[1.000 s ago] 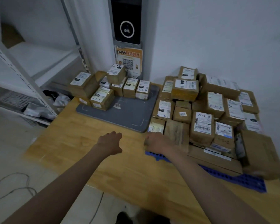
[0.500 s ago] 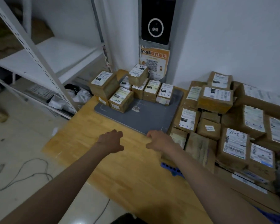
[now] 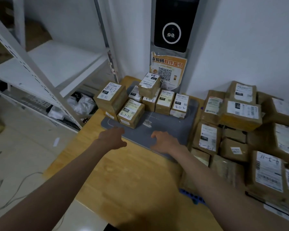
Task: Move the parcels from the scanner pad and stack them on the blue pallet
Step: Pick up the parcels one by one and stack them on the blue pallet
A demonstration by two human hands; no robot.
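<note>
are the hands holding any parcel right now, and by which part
Nothing is held. The left hand and right hand are both empty over the near edge of the grey scanner pad, short of the parcels.

Parcel pickup station or small courier depot. Labelled cardboard parcels [image 3: 240,112] piled at right, more on a grey scanner pad [image 3: 165,124] mid-frame, many with handwritten shelf codes. Wall scanner terminal [image 3: 172,24] at top centre with QR pickup poster [image 3: 168,70] below. White metal shelving [image 3: 40,64] upper left.

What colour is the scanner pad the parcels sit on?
Dark grey with thin white markings; the scanner pad shows in the head view.
</note>
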